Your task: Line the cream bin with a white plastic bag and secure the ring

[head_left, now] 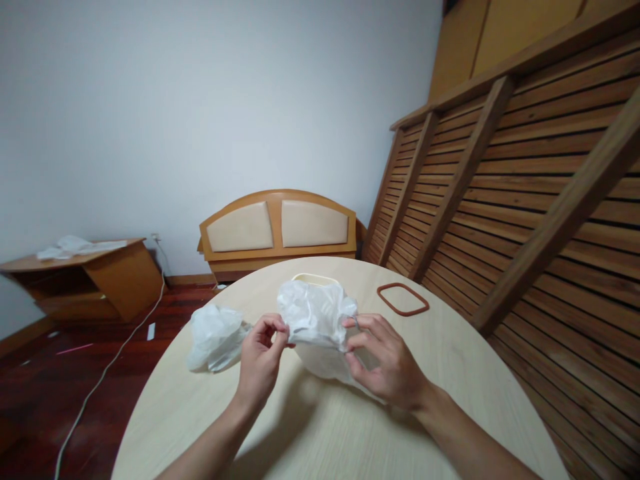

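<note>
A thin white plastic bag is stretched between my two hands above the table. My left hand pinches its left edge with thumb and fingertips. At the bag's right edge, my right hand grips the plastic between thumb and fingers. Behind the bag shows the cream rim of a container, its body mostly hidden by the plastic; I cannot tell whether the bag goes around it. To the right lies a brown rounded-rectangular frame, flat on the table. Left of my left hand sits another crumpled white plastic bag.
The round pale wood table fills the foreground. A wooden headboard stands behind it against the wall. Slatted wood panels lean along the right side. A low cabinet and a white cable are at the left.
</note>
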{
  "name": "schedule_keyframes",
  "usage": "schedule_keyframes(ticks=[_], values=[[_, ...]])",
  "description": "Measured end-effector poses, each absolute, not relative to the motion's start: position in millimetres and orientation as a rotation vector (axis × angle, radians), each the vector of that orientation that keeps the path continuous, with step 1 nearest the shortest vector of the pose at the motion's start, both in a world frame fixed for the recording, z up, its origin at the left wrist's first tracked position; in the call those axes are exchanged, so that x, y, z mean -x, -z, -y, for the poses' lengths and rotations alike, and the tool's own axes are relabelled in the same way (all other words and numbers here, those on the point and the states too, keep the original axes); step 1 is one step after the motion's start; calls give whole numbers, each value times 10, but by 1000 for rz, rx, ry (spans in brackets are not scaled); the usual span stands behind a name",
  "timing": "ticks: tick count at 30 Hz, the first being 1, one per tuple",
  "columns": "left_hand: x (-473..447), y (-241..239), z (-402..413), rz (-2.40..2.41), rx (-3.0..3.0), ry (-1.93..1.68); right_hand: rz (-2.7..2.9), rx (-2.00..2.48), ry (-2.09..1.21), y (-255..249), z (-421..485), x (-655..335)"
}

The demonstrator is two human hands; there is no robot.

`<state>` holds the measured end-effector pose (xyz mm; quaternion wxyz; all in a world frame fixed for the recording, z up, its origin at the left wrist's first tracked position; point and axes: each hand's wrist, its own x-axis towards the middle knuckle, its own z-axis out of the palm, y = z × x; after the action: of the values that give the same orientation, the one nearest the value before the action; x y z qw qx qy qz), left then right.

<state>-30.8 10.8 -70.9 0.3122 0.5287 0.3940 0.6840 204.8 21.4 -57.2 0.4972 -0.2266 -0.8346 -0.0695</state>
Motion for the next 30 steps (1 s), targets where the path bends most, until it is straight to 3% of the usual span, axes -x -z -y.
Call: schedule_keyframes(ticks=[8,13,30], values=[[348,782,19,-1176,-2138,-2025,1988,540,94,582,-238,-2069],[241,712,187,-1131,-2776,-1895,2086,463,155,614,-230,-2064],[443,753,-75,-1507,-2403,-1533,1945,407,-36,549,-250,-2148]])
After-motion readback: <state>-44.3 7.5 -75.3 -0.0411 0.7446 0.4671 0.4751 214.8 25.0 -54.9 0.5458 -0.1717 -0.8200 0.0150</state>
